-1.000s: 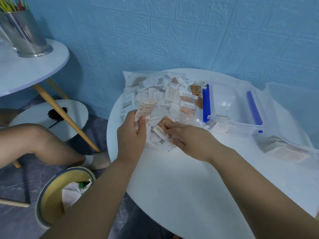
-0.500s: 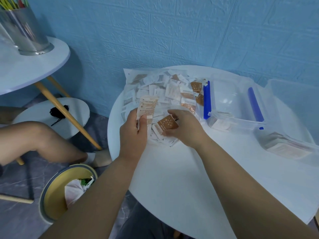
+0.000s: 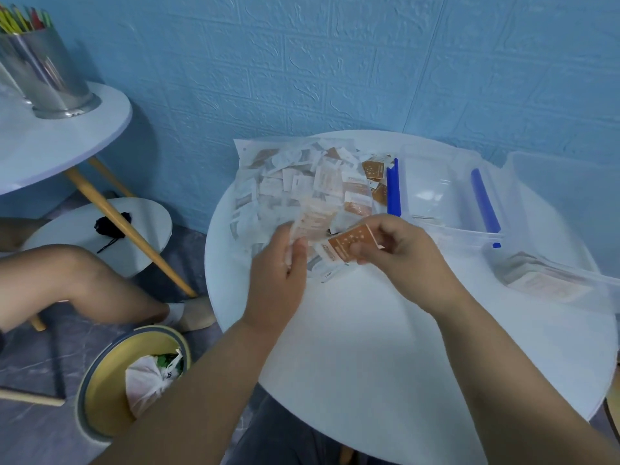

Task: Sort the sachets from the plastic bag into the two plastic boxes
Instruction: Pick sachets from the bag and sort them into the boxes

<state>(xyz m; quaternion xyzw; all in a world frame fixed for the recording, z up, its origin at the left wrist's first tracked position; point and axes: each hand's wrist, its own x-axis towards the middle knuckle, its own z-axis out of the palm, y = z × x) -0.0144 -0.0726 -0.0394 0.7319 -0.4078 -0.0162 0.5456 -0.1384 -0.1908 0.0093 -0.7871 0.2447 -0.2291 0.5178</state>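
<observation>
Pinches in the right hand (image 3: pixel 402 260) grip 1 flat rectangular brown sachet (image 3: pixel 352 245), star-printed, over the near edge of the crinkled clear plastic bag (image 3: pixel 292 182) of mixed sachets. Holds in the left hand (image 3: pixel 278 273) grip a pale sachet bundle (image 3: pixel 313 219), blurred. Finds 2 clear plastic boxes (image 3: pixel 432 182) right of the bag on the smooth round white counter (image 3: pixel 369 347).

The sachet (image 3: pixel 352 245) dead centre is orange-brown with white stars; the packet (image 3: pixel 313 219) at its 10 o'clock is white with orange print. White table (image 3: pixel 369 347), blue brick-pattern wall (image 3: pixel 335 62), blue clips (image 3: pixel 393 186) at 2 o'clock, bin (image 3: pixel 100 397) yellow inside.
</observation>
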